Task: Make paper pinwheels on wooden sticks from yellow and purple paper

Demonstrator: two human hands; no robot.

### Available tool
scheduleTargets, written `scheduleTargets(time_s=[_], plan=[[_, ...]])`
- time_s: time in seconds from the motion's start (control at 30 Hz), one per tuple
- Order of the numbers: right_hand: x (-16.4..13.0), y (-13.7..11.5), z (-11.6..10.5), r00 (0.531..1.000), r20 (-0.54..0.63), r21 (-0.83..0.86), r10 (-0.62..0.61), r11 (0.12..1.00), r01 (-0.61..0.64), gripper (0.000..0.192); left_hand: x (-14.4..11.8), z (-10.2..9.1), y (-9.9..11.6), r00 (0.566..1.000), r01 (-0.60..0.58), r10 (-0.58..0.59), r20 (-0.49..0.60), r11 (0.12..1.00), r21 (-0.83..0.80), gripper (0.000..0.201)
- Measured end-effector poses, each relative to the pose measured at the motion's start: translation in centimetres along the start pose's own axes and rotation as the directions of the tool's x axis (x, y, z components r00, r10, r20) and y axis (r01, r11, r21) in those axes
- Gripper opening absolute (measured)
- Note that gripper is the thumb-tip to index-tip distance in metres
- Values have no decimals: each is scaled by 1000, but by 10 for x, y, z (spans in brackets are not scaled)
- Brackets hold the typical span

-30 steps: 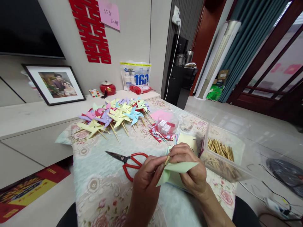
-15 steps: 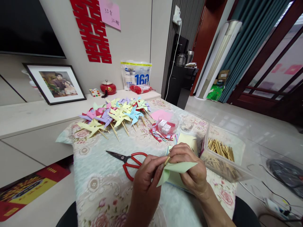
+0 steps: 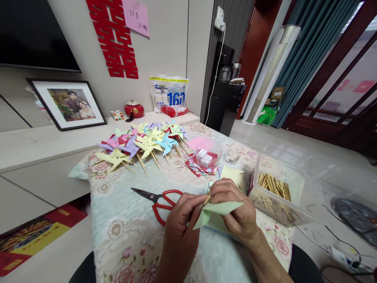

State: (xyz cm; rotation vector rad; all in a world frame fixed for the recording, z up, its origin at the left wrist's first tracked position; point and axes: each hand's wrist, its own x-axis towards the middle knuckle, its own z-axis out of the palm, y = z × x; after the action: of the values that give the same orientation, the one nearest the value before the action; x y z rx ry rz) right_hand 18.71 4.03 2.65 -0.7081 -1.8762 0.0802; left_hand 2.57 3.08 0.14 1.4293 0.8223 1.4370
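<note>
My left hand [image 3: 181, 228] pinches a thin wooden stick [image 3: 207, 199] near its tip. My right hand [image 3: 235, 210] holds a folded pale green paper [image 3: 219, 210] against that stick, fingers curled over the top. Both hands hover over the near part of a table with a floral cloth [image 3: 123, 232]. Red-handled scissors [image 3: 160, 198] lie just left of my left hand. A clear box of wooden sticks [image 3: 275, 188] stands right of my right hand.
Several finished paper pinwheels [image 3: 141, 143] lie in a pile at the table's far end. A clear bowl with small white boxes [image 3: 207, 157], pink paper [image 3: 200, 143] and yellow sheets [image 3: 234, 175] sit mid-table. A framed photo [image 3: 67, 104] leans on the left ledge.
Both hands have shifted very slightly downward with the stick and green paper; nothing was let go or picked up.
</note>
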Motion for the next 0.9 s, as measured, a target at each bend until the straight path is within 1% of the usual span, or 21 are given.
scheduleTargets(time_s=[0.17,0.33,0.63,0.77,0.9], plan=[[0,-1,-1,1000,17,-6,13,1000,-13,24,-1,-1,5,997,-83,83,-1,994,72,29],[0,-1,-1,1000,15,5,0,1000,0,26,-1,-1,8,987,-161,162,4,974,162,38],[2,-1,-2,1000,16,-7,-20,1000,20,28,-2,-2,8,956,-284,289,51,866,411,42],[2,-1,-3,999,25,-7,-21,1000,21,27,-2,-2,8,945,-313,322,65,823,474,42],[1,0,-2,999,25,8,-30,1000,29,28,-1,-2,10,941,-324,329,81,803,501,43]])
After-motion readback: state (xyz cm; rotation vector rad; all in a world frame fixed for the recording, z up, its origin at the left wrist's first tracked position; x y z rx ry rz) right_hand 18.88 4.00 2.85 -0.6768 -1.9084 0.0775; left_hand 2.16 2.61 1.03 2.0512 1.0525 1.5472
